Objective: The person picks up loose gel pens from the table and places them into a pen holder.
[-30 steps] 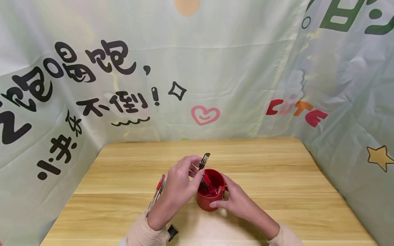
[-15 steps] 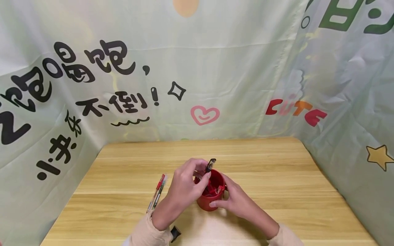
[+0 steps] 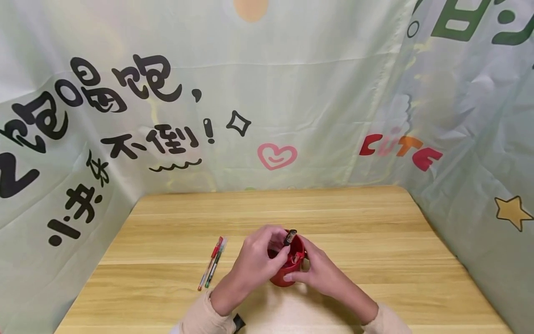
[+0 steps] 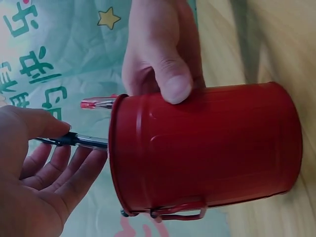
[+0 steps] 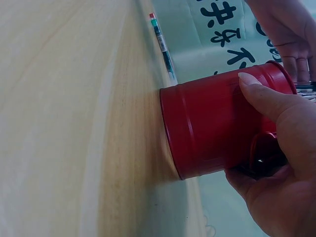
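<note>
A small red metal bucket point(image 3: 282, 279) with little side handles stands upright on the table. My right hand point(image 3: 321, 269) grips its right side, thumb pressed to the front wall in the right wrist view. Over the bucket's mouth, my left hand point(image 3: 259, 255) pinches a black-capped clear pen point(image 4: 91, 141) between thumb and fingers. The pen's lower part passes inside the rim and is hidden by the wall. A red-capped pen point(image 4: 97, 103) sticks out past the rim near my right hand.
Left of the bucket, a red-capped pen point(image 3: 210, 264) and a green-tipped pen point(image 3: 215, 263) lie side by side on the wooden table point(image 3: 375, 232). A black object point(image 3: 239, 322) shows beside my left sleeve. Printed cloth walls point(image 3: 325, 116) enclose the table's back and sides.
My left hand has moved right and down with the black-capped pen, which sits lower in the bucket. The two pens on the table have come into fuller view. My right hand stays put.
</note>
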### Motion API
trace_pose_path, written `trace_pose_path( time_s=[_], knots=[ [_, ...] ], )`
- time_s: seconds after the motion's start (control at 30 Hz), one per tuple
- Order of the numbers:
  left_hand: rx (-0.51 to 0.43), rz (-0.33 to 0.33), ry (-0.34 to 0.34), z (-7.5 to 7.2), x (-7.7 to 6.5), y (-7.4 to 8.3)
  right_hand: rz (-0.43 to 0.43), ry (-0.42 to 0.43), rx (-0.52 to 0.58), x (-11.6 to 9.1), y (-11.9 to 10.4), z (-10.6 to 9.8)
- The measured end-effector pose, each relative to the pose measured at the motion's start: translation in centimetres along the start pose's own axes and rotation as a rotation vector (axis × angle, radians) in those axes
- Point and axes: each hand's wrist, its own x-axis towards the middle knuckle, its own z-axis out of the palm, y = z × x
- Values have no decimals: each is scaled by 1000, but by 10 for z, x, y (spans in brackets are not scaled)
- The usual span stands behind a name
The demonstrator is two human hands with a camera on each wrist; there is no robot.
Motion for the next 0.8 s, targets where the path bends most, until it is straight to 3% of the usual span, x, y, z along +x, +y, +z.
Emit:
trace_pose_path(
  time_s=[0.2, 0.5, 0.63, 0.8],
  knots=[
    [11, -47, -23, 2, -4, -2, 5, 1, 0, 0, -1, 0],
    [62, -179, -105, 5, -9, -8, 29, 8, -10, 0, -3, 1],
    [85, -181, -129, 7, -10, -11, 36, 5, -7, 0, -3, 1],
    [205, -122, -176, 9, -10, -11, 42, 4, -4, 0, -3, 1]
  ],
)
